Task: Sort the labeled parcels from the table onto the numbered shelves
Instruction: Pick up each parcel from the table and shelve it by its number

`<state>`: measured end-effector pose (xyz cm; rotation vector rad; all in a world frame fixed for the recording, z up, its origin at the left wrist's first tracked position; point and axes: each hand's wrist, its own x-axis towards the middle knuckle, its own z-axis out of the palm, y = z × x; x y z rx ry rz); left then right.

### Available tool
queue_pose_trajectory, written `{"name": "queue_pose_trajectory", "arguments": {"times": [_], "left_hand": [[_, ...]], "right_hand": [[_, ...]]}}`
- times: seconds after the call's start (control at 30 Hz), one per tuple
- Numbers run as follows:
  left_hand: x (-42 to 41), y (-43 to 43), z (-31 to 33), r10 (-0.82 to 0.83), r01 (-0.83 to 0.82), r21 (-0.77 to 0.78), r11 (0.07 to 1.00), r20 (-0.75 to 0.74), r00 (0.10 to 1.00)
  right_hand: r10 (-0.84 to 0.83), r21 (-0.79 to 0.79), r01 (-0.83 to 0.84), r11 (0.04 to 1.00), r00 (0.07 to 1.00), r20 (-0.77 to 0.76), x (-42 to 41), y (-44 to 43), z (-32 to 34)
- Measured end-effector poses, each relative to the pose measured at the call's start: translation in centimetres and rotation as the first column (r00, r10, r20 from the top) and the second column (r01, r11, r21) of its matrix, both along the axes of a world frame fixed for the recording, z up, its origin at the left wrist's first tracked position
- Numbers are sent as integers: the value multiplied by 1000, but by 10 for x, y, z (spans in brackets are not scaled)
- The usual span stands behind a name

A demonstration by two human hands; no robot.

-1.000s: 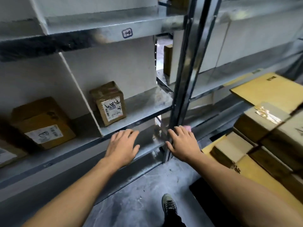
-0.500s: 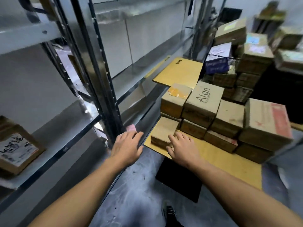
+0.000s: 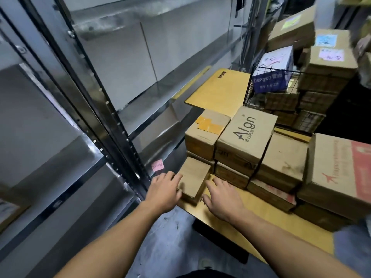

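The metal shelves [image 3: 152,97] rose to the left of our left hand and ran on well beyond it. Far off to that hand's left, at the frame's edge, a blurred corner of what was probably a labelled parcel [image 3: 8,211] sat on a lower shelf. It was the only one we could make out there.

The yellow-topped table [image 3: 261,219] ran under our right hand and away to its right. Just past that hand, the stack of parcels [image 3: 247,135] stood untouched. So we judged the sorting barely begun, with nearly the whole pile left to shelve.

The small parcel [image 3: 195,175] lay at the table's near corner, between our two hands. Our left hand [image 3: 164,189] had straight, relaxed fingers laid against the parcel's left side, not curled round it. Our right hand [image 3: 222,199] was spread wide just right of the parcel and held nothing. The lift was not yet made.

A pink note [image 3: 158,165] was stuck to the shelf edge just beyond the left hand.
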<state>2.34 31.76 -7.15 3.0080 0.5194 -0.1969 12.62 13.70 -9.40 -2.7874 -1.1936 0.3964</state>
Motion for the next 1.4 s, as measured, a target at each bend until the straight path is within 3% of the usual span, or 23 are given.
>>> {"name": "queue_pose_trajectory", "arguments": {"times": [0.33, 0.47, 0.57, 0.73, 0.9, 1.03, 1.17, 1.3, 1.4], "left_hand": [[14, 0, -25, 145, -155, -113, 981, -91, 985], [15, 7, -43, 219, -251, -322, 913, -133, 967], [12, 7, -49, 267, -283, -478, 831, -103, 958], [-2, 3, -44, 371, -281, -546, 789, 60, 926], [-20, -7, -26, 541, -246, -710, 660, 221, 811], [-21, -10, -14, 729, -192, -837, 512, 306, 612], [-20, -6, -7, 845, -220, -874, 433, 308, 437], [-19, -11, 4, 871, -92, -962, 256, 188, 453], [-22, -16, 7, 863, -23, -973, 231, 193, 467]], "right_hand": [[-40, 64, 56, 996, 971, -235, 18, 17, -16], [-124, 101, 178, 979, 909, -398, 13, 26, -24], [-142, 176, 266, 948, 847, -513, 12, 30, -28], [-135, 305, 385, 871, 785, -605, 8, 39, -25], [-110, 402, 509, 761, 712, -693, 10, 47, -15], [-16, 461, 579, 673, 634, -773, 10, 52, -12], [130, 524, 612, 592, 570, -812, 14, 53, -2], [242, 584, 525, 619, 579, -778, 16, 51, 6], [244, 596, 448, 666, 624, -742, 16, 51, 11]]}}
